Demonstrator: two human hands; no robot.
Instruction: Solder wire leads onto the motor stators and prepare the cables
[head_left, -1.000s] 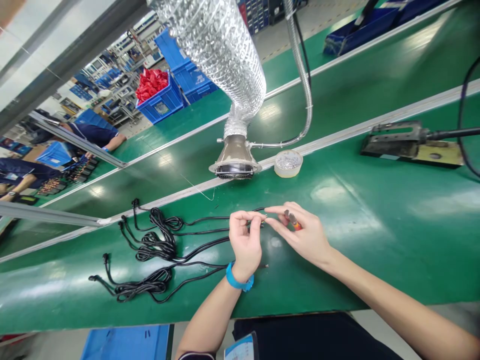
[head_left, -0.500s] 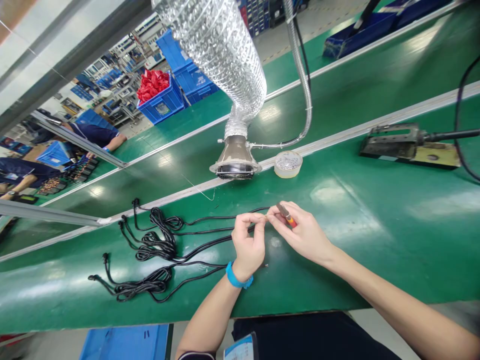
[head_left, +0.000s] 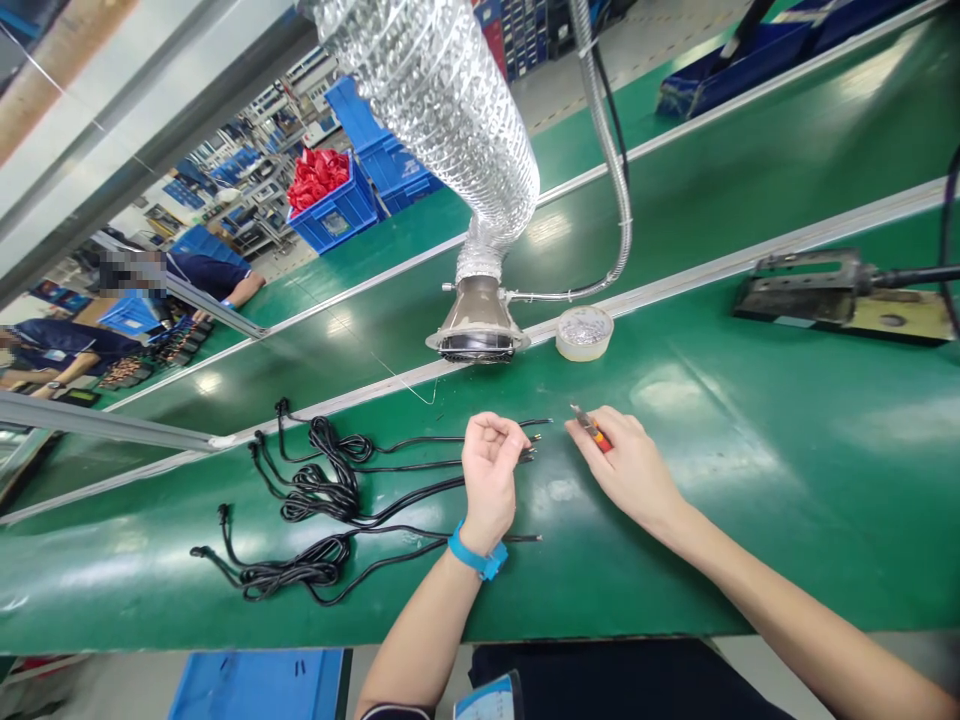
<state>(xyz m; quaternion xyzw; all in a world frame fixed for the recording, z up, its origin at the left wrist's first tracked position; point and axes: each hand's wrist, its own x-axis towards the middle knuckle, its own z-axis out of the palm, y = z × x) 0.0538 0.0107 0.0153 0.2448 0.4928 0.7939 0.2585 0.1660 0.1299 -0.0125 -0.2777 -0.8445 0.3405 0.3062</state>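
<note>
Several thin black plastic-sheathed cables [head_left: 345,490] are lying across the flat green bench top [head_left: 585,580], their long axis running roughly left to right: looped coils are resting at the left, trimmed ends are pointing right. The left hand [head_left: 491,465] is the nearer of the 2, reaching over the cables just short of those ends; its thumb and fingers are pressing together, seemingly pinching 1 cable, though which 1 cannot be told. The right hand [head_left: 634,465] is hovering just beyond the ends, apart from them, and is grasping a small grey-bladed hand tool with an orange-red handle [head_left: 598,434]. Its blades are pointing forward and leftward, slanting to the cables. Farther forward, a round white tub with silvery contents [head_left: 583,350] is standing beside a conical grey metal hood [head_left: 480,308].
</note>
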